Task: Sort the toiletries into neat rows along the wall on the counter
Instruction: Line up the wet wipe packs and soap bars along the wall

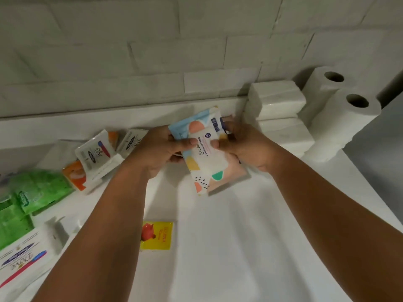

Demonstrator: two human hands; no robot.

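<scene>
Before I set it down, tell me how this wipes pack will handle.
The wipes pack looks like a soft film pouch, so it will probably flex, not stay stiff. Its smooth wrap may slip when gripped. Flat-sided, it should not roll.

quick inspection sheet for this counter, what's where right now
surface: white counter running along the wall
job's things: wipes packs held above it; green packs, Dove box and orange-and-white packs loose at left; yellow sachet nearer the front; white tissue packs and paper rolls stacked at right by the wall
clutter: nothing seen
grippers: left hand and right hand both grip the wipes packs
cables: nothing seen
surroundings: white brick wall behind
</scene>
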